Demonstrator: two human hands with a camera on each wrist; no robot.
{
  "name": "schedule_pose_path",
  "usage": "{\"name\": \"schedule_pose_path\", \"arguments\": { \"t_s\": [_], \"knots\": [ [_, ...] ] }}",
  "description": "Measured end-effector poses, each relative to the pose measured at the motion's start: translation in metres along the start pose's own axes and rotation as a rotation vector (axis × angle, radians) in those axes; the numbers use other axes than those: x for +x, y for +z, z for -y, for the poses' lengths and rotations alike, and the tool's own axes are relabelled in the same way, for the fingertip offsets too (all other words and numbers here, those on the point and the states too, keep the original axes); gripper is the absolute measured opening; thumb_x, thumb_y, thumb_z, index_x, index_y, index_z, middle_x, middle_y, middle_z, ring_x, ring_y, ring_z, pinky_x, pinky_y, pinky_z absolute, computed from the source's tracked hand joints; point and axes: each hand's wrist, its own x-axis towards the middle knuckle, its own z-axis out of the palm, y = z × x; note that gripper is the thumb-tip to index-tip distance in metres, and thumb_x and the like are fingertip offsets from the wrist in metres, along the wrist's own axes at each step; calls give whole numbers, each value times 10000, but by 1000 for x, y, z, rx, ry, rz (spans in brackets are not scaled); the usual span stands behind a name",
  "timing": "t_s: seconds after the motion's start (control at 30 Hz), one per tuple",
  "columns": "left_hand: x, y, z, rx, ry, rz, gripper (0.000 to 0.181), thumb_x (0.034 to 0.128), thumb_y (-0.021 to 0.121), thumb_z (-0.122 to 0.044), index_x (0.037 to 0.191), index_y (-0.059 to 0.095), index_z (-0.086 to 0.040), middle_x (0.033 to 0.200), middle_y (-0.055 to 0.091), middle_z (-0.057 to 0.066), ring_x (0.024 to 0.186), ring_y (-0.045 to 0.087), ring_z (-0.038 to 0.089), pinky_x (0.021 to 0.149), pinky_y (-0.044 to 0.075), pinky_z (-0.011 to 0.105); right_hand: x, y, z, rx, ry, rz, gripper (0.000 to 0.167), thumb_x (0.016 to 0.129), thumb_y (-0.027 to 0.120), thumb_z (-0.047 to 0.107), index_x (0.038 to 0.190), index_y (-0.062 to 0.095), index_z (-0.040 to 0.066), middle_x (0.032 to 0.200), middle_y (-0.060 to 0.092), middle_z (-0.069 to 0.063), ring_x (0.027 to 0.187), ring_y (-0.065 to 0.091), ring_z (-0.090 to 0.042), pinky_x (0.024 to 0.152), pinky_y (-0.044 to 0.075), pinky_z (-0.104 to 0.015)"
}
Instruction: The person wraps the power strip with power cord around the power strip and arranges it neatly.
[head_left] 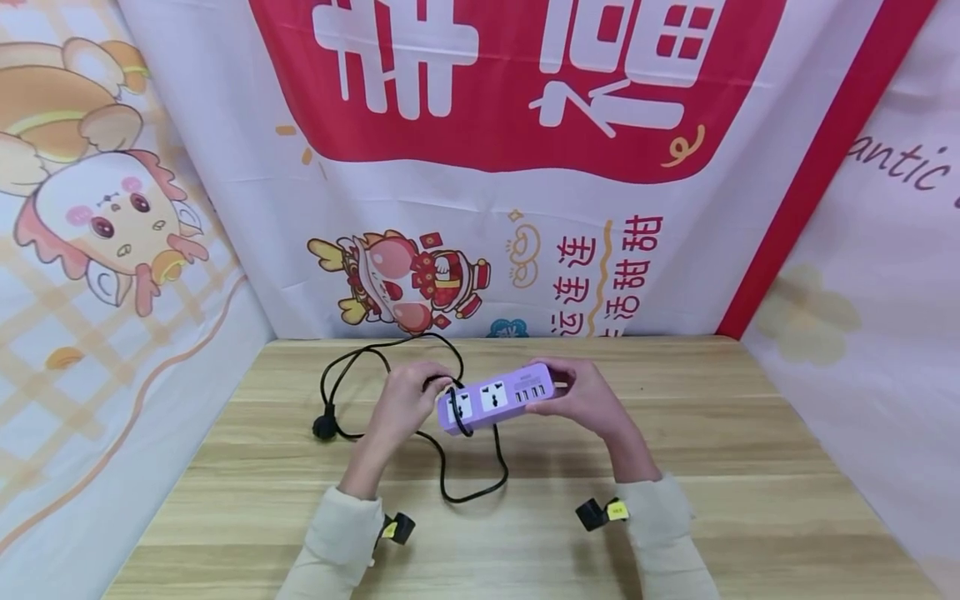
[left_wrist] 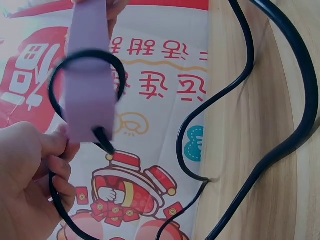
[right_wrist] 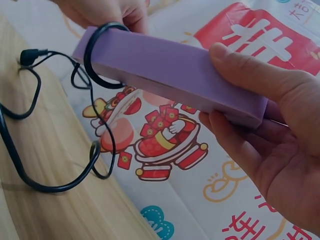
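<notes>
- Holding up a boxy, pale-purple plastic power strip (head_left: 497, 397) above a light wood-grain tabletop (head_left: 525, 542), a person works with two bare hands.
- The right hand (head_left: 587, 398) grips the strip's right end, near a row of four USB ports; its fingers are parted only by the strip's width, with the thumb on one side and fingertips on the other.
- The left hand (head_left: 408, 398) is beside the strip's left end, its fingers curled closely together and pinching a round black cable (left_wrist: 311, 90).
- One loop of cable circles the strip near that left end, crossing a white socket.
- Further cable winds loosely over the tabletop to a black plug (head_left: 325, 425) lying at left.
- Pale long sleeves (head_left: 348, 525) cover both forearms.
- Behind stands a white fabric backdrop (head_left: 450, 196) with red lettering and cartoon figures.
</notes>
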Motion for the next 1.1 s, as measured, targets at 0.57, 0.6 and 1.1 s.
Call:
{"name": "schedule_pose_path", "arguments": {
  "t_s": [0.57, 0.6, 1.1],
  "knots": [
    [1, 4, -17, -54, -36, -64, 286, 929, 669, -22, 1213, 701, -27, 965, 756, 133, 863, 720, 223, 794, 591, 385, 7, 18, -4, -99, -36, -342, 645, 724, 902, 258, 1299, 642, 126, 1192, 690, -118, 1032, 676, -256, 813, 594, -257],
    [2, 5, -18, -64, -36, -63, 289, 928, 669, -19, 1217, 696, -16, 930, 753, 119, 835, 712, 207, 784, 589, 377, 8, 18, -4, -99, -42, -357, 645, 725, 901, 255, 1301, 641, 124, 1195, 691, -124, 1030, 678, -258, 810, 595, -256],
    [-1, 9, -31, -246, 24, -31, 293, 938, 615, 52, 1229, 653, 57, 967, 754, 159, 804, 729, 194, 724, 605, 278, 6, 16, -3, -21, -42, -561, 674, 740, 891, 219, 1346, 615, 113, 1252, 672, -143, 1105, 656, -259, 815, 554, -150]
  ]
}}
